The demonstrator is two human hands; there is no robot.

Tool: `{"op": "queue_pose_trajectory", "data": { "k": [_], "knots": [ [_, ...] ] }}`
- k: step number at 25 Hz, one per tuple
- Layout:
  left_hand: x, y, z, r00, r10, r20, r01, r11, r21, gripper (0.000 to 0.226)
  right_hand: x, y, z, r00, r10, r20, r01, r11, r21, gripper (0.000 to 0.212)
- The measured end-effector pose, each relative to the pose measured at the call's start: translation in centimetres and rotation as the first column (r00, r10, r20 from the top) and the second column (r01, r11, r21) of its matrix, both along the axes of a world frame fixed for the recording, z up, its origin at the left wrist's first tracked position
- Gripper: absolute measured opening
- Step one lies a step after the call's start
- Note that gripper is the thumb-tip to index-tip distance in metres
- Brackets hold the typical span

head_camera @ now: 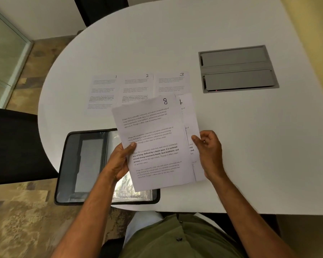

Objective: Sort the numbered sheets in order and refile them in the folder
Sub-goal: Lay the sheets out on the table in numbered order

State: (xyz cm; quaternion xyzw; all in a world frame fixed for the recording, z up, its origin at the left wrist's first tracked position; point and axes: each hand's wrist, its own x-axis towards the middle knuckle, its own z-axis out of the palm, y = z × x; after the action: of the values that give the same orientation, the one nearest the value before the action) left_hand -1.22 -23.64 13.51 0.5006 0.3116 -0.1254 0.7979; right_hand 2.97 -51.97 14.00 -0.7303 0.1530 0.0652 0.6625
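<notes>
I see the folder (86, 164) lying open on the worktop (250, 146) under and just left of my left hand (119, 162), its near edge overhanging the worktop's rim. Its clear sleeves catch glare; one pane shows a grey rectangle, and I cannot tell whether any sheet sits inside.

My left hand grips the lower left edge of the sheet marked 8 (153, 142), thumb on top of the printed face and fingers curled beneath. My right hand (209, 155) pinches the right edge of a second sheet (189, 116) that peeks out from behind the 8; its number is half hidden, so I cannot read it for sure. Both sheets are lifted above the worktop and tilted a little, fanned apart between my hands, and they cover part of the folder's right half.

Beyond my hands, three sheets lie flat in a row on the worktop: sheet 1 (103, 92) ahead of my left hand, sheet 2 (136, 88) just beside it, and sheet 3 (172, 83) next, its near edge hidden behind the held pages. Ahead of my right hand, well apart from the papers, a grey cable hatch (238, 68) is set into the worktop. A dark chair (13, 144) stands left of the folder.
</notes>
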Motion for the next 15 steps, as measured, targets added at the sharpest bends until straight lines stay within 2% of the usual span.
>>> {"op": "queue_pose_trajectory", "data": {
  "k": [3, 4, 7, 12, 15],
  "knots": [
    [0.9, 0.0, -0.2, 1.000, -0.002, 0.007, 0.003, 1.000, -0.024, 0.046, 0.3, 0.4, 1.0, 0.995, -0.010, 0.094, 0.015, 0.999, -0.050, 0.044],
    [1.3, 0.2, -0.3, 1.000, -0.008, 0.013, 0.008, 1.000, -0.029, 0.049, 0.5, 0.6, 1.3, 0.993, 0.004, 0.121, 0.006, 0.997, -0.078, 0.046],
    [2.7, 1.3, -0.2, 0.999, -0.009, 0.035, 0.011, 0.999, -0.048, 0.053, 0.7, 1.3, 1.8, 0.985, 0.078, 0.156, -0.057, 0.989, -0.136, 0.033],
    [3.9, 3.3, -0.6, 0.997, 0.006, 0.074, 0.002, 0.994, -0.110, 0.054, 1.6, 2.8, 2.2, 0.989, 0.147, -0.016, -0.147, 0.989, 0.018, 0.027],
    [4.1, 4.1, -1.3, 0.998, -0.014, 0.056, 0.022, 0.990, -0.141, 0.054, 1.8, 3.5, 2.3, 0.980, 0.194, -0.050, -0.193, 0.981, 0.014, 0.027]
  ]
}}
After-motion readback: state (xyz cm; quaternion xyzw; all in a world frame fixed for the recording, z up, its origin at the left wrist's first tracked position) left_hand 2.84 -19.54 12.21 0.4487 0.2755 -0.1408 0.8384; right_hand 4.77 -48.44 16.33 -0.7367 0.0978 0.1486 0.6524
